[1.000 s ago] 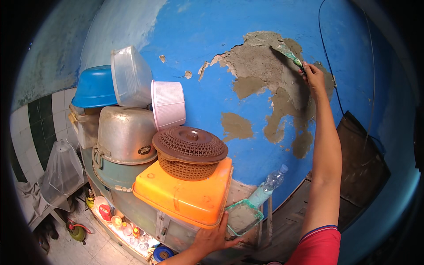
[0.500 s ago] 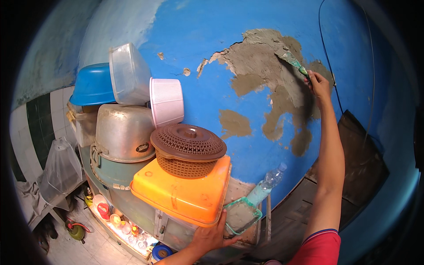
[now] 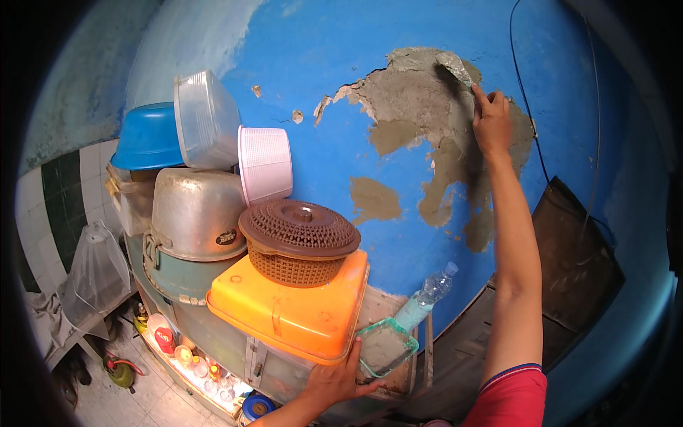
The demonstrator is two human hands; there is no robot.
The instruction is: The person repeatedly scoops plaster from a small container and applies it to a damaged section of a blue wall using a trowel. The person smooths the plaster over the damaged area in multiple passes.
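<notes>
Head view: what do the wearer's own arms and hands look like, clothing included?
Right hand and left hand are bare, without gloves. A short red sleeve with blue hem trim shows on the right arm; no left sleeve is in view.

A blue basin (image 3: 147, 136) is turned upside down, with a clear plastic tub (image 3: 208, 124) tilted beside it. A pink basket (image 3: 267, 167) is set near a dull metal pot (image 3: 196, 212). In front, a brown woven basket (image 3: 295, 269) is covered by its own lid (image 3: 299, 224). Small jars (image 3: 198, 368) are lit brightly on a low shelf. At far left, a green gas cylinder (image 3: 121, 374) is seen on the tiled floor (image 3: 153, 400).
</notes>
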